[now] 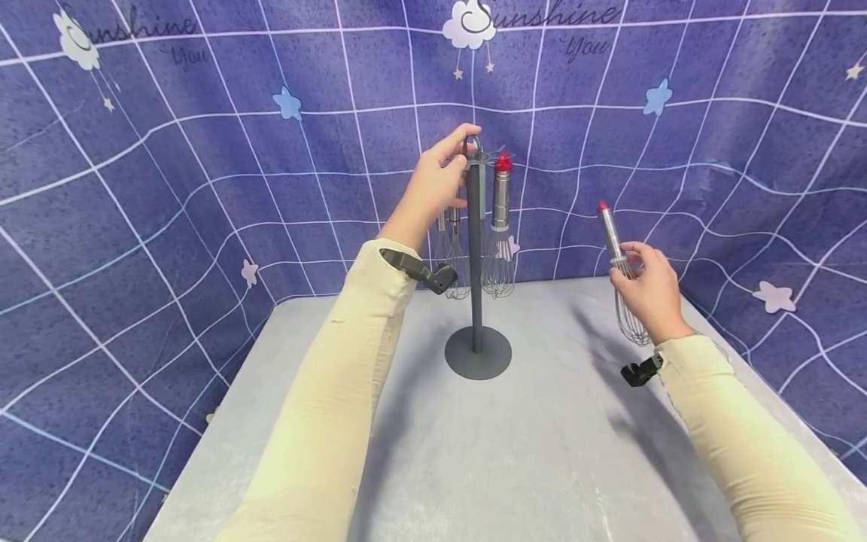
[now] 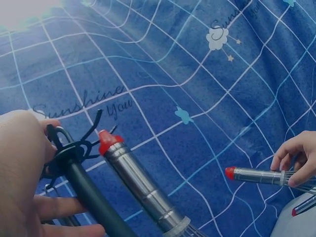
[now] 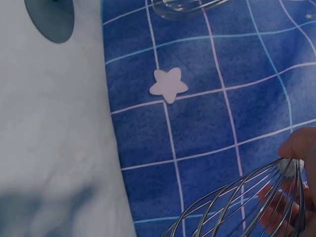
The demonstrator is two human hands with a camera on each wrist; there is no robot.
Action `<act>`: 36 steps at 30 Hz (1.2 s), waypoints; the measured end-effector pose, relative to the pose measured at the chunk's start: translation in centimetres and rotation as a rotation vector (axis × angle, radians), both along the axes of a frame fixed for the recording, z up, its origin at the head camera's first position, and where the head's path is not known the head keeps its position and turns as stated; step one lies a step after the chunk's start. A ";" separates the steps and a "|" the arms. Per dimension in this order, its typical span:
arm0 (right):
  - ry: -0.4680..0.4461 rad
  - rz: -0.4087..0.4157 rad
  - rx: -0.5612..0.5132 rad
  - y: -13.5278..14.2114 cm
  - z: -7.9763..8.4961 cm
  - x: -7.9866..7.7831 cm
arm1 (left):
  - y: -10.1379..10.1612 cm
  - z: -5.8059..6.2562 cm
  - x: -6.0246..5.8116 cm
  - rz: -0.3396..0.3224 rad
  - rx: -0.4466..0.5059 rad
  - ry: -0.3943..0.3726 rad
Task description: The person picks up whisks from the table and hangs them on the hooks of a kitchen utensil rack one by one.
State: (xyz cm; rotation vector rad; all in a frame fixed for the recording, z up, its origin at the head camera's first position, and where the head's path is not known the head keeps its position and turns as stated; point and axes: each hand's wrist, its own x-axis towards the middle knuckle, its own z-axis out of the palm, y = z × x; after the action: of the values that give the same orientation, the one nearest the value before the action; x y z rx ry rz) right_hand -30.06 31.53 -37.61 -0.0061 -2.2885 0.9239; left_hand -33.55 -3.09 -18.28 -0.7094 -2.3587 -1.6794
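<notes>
My left hand (image 1: 433, 184) grips the top of a dark utensil stand (image 1: 476, 278), its fingers around the hooks. A whisk (image 1: 501, 199) with a red tip and metal handle hangs from the stand's right side, wires downward. On the left side hang other whisks (image 1: 455, 256), partly hidden by the hand. Away to the right, my right hand (image 1: 649, 286) holds another red-tipped whisk (image 1: 612, 235) near where handle meets wires, red end up and slightly tilted. Its wire loops (image 3: 237, 197) fill the lower right of the right wrist view.
The stand's round base (image 1: 478, 365) rests on a pale grey table (image 1: 515, 452). A blue gridded curtain (image 1: 576, 135) with stars and clouds surrounds the table's back and sides. A small red-tipped metal piece (image 2: 302, 207) shows at the left wrist view's lower right edge.
</notes>
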 end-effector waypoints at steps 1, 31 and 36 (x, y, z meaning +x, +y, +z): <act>0.005 0.004 -0.005 -0.1 0.1 0.1 | 0.0 0.0 0.0 -0.011 -0.008 -0.003; 0.221 0.112 -0.064 -5.3 4.8 3.0 | -0.6 1.3 2.3 -0.103 -0.046 -0.043; 0.228 0.115 -0.061 -5.7 5.0 3.3 | -0.9 0.5 0.6 -0.157 -0.024 -0.017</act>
State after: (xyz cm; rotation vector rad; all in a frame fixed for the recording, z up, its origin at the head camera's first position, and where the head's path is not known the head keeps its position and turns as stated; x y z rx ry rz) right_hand -26.74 25.87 -32.57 0.1970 -2.0661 0.9992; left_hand -32.92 -3.98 -17.81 -0.9095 -2.3950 -1.7260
